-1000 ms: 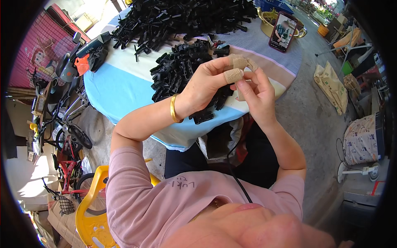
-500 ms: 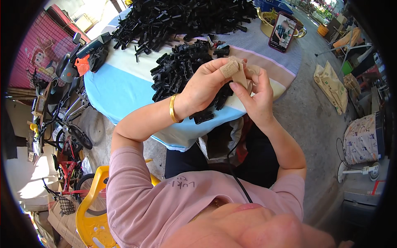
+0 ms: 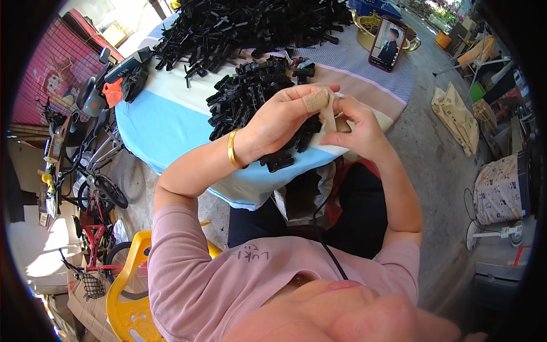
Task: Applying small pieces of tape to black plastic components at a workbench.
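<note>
Both my hands are raised over the near right part of the cloth-covered table. A beige fabric tape wrap sits around the thumb of my left hand, whose fingers lie close to that thumb. From the thumb a loose strip of beige tape hangs down between the hands. My right hand has its curled fingers and thumb on this strip; its fingertips are partly hidden. Beneath and beyond my left hand lies a smaller heap of black plastic parts.
A larger heap of black parts covers the table's far side. At the far right a phone leans on a gold-coloured bowl. A yellow chair and a red bicycle stand left. A beige sack lies right.
My right hand has shifted slightly, its thumb moving down and its fingers closing around the strip. The strip now hangs more steeply. My left hand has barely moved.
</note>
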